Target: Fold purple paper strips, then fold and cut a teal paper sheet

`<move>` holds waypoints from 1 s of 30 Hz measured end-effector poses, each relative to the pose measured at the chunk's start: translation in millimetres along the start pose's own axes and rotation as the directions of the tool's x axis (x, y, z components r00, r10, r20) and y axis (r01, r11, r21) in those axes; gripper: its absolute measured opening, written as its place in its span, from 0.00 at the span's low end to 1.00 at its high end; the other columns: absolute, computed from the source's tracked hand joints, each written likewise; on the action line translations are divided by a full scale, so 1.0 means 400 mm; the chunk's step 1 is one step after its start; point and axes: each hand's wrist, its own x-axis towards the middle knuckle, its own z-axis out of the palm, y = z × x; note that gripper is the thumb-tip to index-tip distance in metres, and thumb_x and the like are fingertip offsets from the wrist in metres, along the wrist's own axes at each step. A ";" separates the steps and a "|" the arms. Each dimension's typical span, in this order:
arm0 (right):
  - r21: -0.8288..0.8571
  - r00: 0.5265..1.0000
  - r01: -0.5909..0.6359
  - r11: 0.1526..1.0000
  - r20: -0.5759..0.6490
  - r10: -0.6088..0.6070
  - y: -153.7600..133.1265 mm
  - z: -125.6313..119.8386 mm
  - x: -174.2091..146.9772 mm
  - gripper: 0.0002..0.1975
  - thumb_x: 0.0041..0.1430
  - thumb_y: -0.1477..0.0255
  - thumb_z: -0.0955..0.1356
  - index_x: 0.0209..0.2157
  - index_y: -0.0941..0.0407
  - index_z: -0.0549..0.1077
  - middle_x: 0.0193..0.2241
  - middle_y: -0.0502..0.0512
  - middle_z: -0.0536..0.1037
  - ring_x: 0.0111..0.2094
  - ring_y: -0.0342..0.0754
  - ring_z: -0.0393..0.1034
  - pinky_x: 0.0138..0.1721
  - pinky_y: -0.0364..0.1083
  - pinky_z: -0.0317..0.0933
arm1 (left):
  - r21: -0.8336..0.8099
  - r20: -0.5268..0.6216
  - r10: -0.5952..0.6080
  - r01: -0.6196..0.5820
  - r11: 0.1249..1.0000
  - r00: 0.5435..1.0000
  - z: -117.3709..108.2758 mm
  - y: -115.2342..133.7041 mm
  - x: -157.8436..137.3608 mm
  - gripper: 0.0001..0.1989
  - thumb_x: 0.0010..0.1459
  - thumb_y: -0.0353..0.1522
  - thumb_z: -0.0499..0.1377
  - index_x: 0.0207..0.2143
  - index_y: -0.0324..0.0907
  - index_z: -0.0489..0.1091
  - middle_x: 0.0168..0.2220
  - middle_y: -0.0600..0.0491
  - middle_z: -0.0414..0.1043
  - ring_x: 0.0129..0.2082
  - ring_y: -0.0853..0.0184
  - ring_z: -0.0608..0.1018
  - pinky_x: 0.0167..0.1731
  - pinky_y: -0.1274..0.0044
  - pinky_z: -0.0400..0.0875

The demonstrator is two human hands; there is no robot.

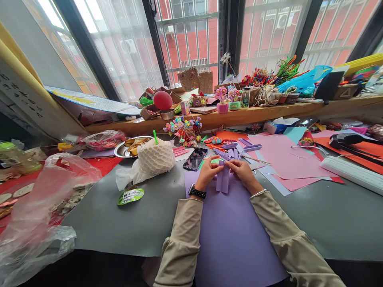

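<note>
Between my two hands is a creased strip of purple paper (222,182), held upright by its top edge. My left hand (208,172) pinches its upper left side, with a dark watch on that wrist. On the upper right, the fingers of my right hand (241,171) close on the same paper; a beaded bracelet circles that wrist. Beneath both forearms lies a large purple paper sheet (236,235). Several folded purple strips (236,151) are heaped just past my fingers. A black phone (195,158) rests to the left of them.
A netting-wrapped coconut (156,157) with a green straw stands left, beside a metal bowl (121,150). Pink paper sheets (287,155) and a white power strip (353,173) lie right. Crafted flowers (184,129) stand before the cluttered windowsill (206,119). A plastic bag (38,211) hangs over the left edge.
</note>
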 end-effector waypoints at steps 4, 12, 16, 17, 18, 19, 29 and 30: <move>-0.041 0.999 0.036 0.999 -0.008 -0.036 -0.003 0.003 -0.002 0.17 0.40 0.58 0.66 0.23 0.59 0.70 0.18 0.48 0.67 0.18 0.39 0.57 0.20 0.40 0.52 | 0.045 -0.007 -0.006 0.007 0.999 1.000 0.003 0.002 -0.002 0.26 0.41 0.35 0.60 0.44 0.38 0.58 0.18 0.61 0.58 0.16 0.78 0.62 0.16 0.86 0.55; -0.103 0.994 0.110 0.989 -0.012 -0.112 0.005 0.008 0.002 0.14 0.44 0.61 0.65 0.23 0.58 0.68 0.18 0.48 0.66 0.19 0.40 0.58 0.21 0.40 0.53 | 0.099 -0.014 0.036 -0.035 0.994 0.999 0.003 -0.008 0.005 0.26 0.40 0.39 0.60 0.43 0.38 0.61 0.17 0.61 0.56 0.15 0.79 0.58 0.15 0.85 0.50; -0.104 0.996 0.085 0.991 -0.005 -0.086 0.004 0.010 -0.001 0.13 0.45 0.61 0.64 0.22 0.58 0.67 0.17 0.47 0.64 0.18 0.39 0.57 0.20 0.40 0.52 | 0.129 -0.040 0.056 -0.051 0.990 0.998 0.000 -0.017 0.010 0.26 0.40 0.39 0.61 0.42 0.37 0.61 0.15 0.63 0.53 0.15 0.79 0.56 0.15 0.84 0.47; -0.107 0.996 0.083 0.991 -0.002 -0.084 0.004 0.010 -0.001 0.13 0.45 0.61 0.64 0.22 0.58 0.67 0.17 0.47 0.64 0.18 0.40 0.57 0.20 0.40 0.52 | 0.125 -0.028 0.055 -0.051 0.991 0.998 -0.001 -0.018 0.011 0.26 0.40 0.39 0.61 0.42 0.37 0.60 0.16 0.62 0.53 0.15 0.79 0.56 0.15 0.84 0.47; -0.109 0.996 0.087 0.990 0.005 -0.087 0.003 0.010 -0.002 0.13 0.45 0.61 0.64 0.22 0.58 0.67 0.17 0.47 0.64 0.18 0.40 0.57 0.20 0.40 0.52 | 0.117 -0.014 0.054 -0.052 0.992 0.998 -0.001 -0.019 0.011 0.26 0.40 0.39 0.61 0.42 0.37 0.60 0.16 0.62 0.53 0.15 0.78 0.57 0.15 0.84 0.48; -0.112 0.996 0.095 0.989 0.010 -0.094 0.002 0.010 -0.002 0.13 0.46 0.61 0.63 0.22 0.58 0.67 0.17 0.47 0.64 0.19 0.40 0.57 0.20 0.41 0.52 | 0.107 -0.003 0.055 -0.054 0.993 0.998 -0.001 -0.020 0.011 0.26 0.40 0.39 0.61 0.42 0.38 0.60 0.17 0.62 0.54 0.16 0.78 0.58 0.16 0.85 0.49; -0.086 0.991 0.130 0.988 -0.002 -0.131 0.006 0.012 0.002 0.12 0.47 0.62 0.63 0.22 0.58 0.65 0.19 0.48 0.64 0.21 0.41 0.58 0.23 0.41 0.55 | 0.092 -0.005 0.041 -0.040 0.995 0.999 0.000 -0.015 0.011 0.27 0.39 0.38 0.61 0.42 0.36 0.59 0.18 0.62 0.54 0.16 0.79 0.57 0.16 0.85 0.49; -0.082 0.992 0.125 0.989 0.000 -0.126 0.007 0.013 0.002 0.12 0.47 0.62 0.63 0.22 0.57 0.65 0.19 0.48 0.64 0.21 0.41 0.58 0.23 0.41 0.55 | 0.087 -0.007 0.036 -0.036 0.996 0.999 -0.001 -0.014 0.011 0.27 0.39 0.38 0.62 0.42 0.36 0.59 0.18 0.62 0.54 0.16 0.79 0.57 0.15 0.85 0.49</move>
